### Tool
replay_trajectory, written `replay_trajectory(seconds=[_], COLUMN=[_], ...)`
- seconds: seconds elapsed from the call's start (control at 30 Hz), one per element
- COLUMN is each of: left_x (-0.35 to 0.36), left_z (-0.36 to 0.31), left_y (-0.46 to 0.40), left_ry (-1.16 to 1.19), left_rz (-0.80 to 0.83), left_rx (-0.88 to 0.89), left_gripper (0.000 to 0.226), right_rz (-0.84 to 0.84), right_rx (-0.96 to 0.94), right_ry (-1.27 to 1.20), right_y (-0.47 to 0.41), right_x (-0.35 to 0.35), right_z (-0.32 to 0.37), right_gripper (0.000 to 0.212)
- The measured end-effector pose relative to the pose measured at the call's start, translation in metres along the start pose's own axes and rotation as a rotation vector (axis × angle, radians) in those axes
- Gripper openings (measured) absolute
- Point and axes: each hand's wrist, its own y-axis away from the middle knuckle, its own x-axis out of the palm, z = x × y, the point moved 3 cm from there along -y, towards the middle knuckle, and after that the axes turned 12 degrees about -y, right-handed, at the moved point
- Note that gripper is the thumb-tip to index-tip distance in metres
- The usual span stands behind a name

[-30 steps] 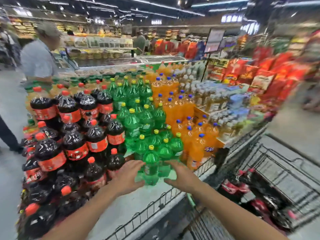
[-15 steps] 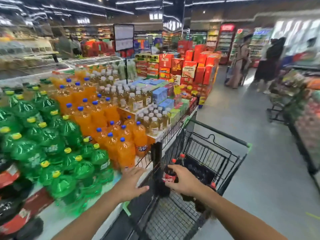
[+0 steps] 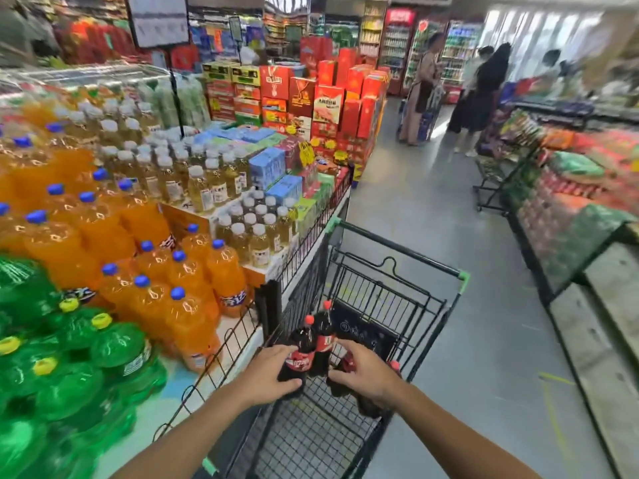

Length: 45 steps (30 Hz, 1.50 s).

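Left hand (image 3: 268, 375): fingers (image 3: 288, 384) and thumb curled round the near cola bottle (image 3: 300, 356), gripping it at and below the red label. Bottle was upright, red cap on top. Right hand (image 3: 368, 376): fingers (image 3: 340, 375) curled onto a lying cola bottle (image 3: 348, 364), at 3 o'clock of the left hand. Most of that bottle was hidden under the palm. Second cola bottle (image 3: 324, 335) stood upright between the two hands, touching the near one at its 1 o'clock. All three bottles sat inside the black wire cart (image 3: 401, 248), at the view's 6 o'clock, at the cart's near end. Counter (image 3: 235, 326) with a wire edge ran just beside the cart at 9 o'clock. On it were orange soda bottles (image 3: 186, 305) with blue caps, green soda bottles (image 3: 110, 350) with yellow caps at 8 o'clock, and pale tea bottles (image 3: 207, 188) at 11 o'clock. Red boxes (image 3: 332, 98) were stacked at 12 o'clock. Shoppers (image 3: 484, 88) stood well apart from the cart at 1 o'clock.
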Motion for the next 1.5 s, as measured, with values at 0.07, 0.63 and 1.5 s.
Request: replay_trajectory(seconds=[0.07, 0.63, 1.5], left_x=[0.001, 0.028, 0.231], left_z=[0.006, 0.073, 0.144], left_y=[-0.014, -0.133, -0.189], left_ry=[0.022, 0.319, 0.574], left_rz=[0.036, 0.101, 0.165], left_rx=[0.013, -0.231, -0.498], left_gripper=[0.076, 0.057, 0.079], right_rz=[0.003, 0.17, -0.143], right_rx=[0.023, 0.261, 0.185], right_ry=[-0.019, -0.232, -0.614], right_y=[-0.014, -0.198, -0.352], right_x=[-0.001, -0.002, 0.124], right_z=[-0.001, -0.086, -0.197], right_gripper=[0.077, 0.086, 0.027])
